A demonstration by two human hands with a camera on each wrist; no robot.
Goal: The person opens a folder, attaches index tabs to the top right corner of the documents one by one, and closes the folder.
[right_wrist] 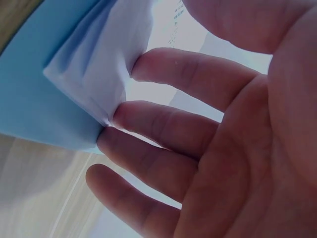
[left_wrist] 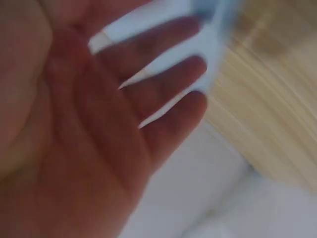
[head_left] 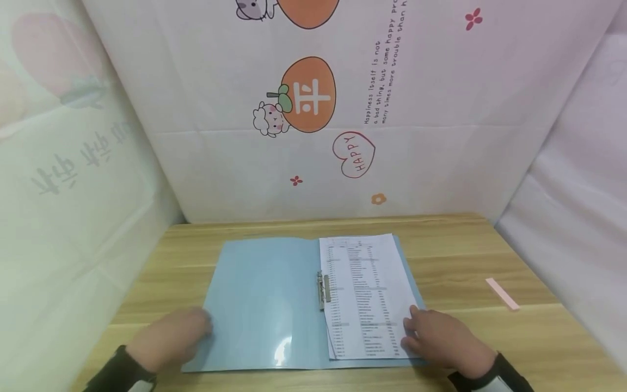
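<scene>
A light blue folder (head_left: 254, 299) lies spread flat on the wooden table. On its right half rests a stack of printed sheets (head_left: 367, 305), and a metal clip (head_left: 323, 291) sits by their left edge near the fold. My left hand (head_left: 171, 335), blurred, is at the folder's left edge; its fingers are extended in the left wrist view, holding nothing. At the lower right, my right hand (head_left: 443, 337) touches the sheets' edge with nearly straight fingers (right_wrist: 163, 124). Several sheet layers (right_wrist: 94, 64) show at the corner there.
A small pale pink strip (head_left: 502, 294) lies on the wooden table (head_left: 455, 245) to the right of the folder. White printed cloth (head_left: 220, 163) hangs behind the table, with more white cloth along both sides.
</scene>
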